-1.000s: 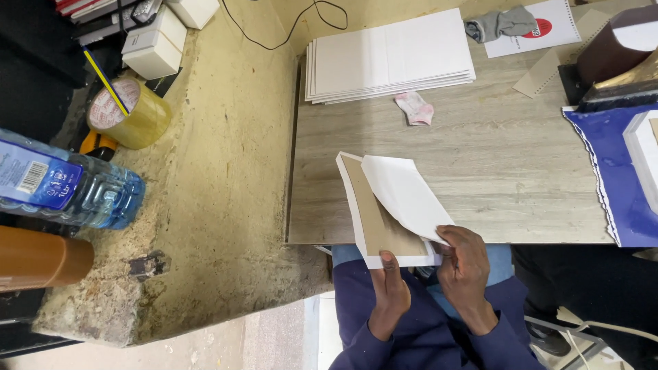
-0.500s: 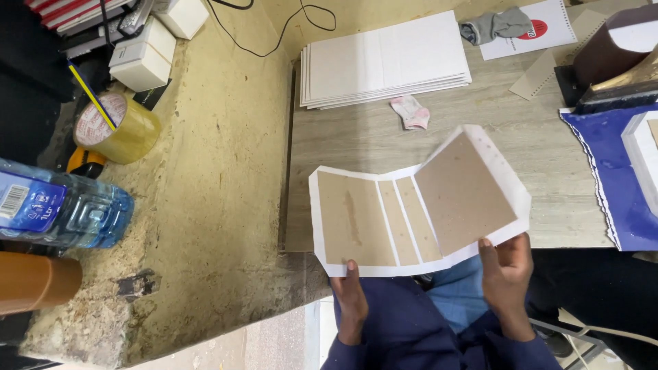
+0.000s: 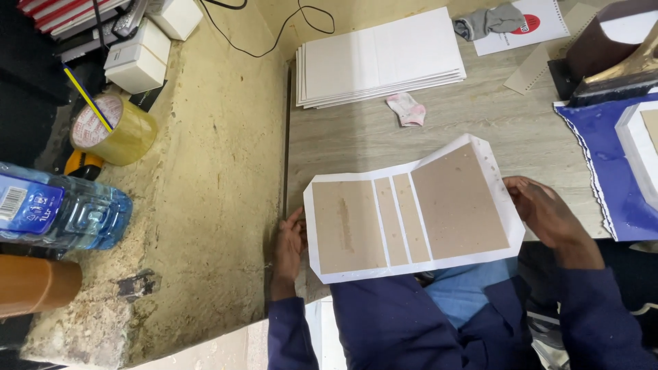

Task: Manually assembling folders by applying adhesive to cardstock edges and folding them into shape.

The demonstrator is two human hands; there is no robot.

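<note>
Both our hands hold the flat white sheet with four brown card panels (image 3: 411, 209) open above the near edge of the wooden tabletop (image 3: 480, 116). Our left hand (image 3: 289, 247) grips its left side, our right hand (image 3: 545, 209) its right. We think we are unfolding it; laying it flat needs room. A white sheet stack (image 3: 380, 58) and pink rag (image 3: 406, 109) lie near the far edge, a yellow tape roll (image 3: 113, 130) and blue water bottle (image 3: 62, 212) off to the left, none in our way.

Light: bright, even and soft across the table (image 3: 356, 137), no single source visible.
Shadows: faint, short; darkest in the far left corner.
Glare: mild sheen on the plastic bottle (image 3: 62, 212) and tape roll (image 3: 113, 130).
Focus: sharp centre, slight softness at the edges.
Distortion: wide-angle stretch toward the corners.
</note>
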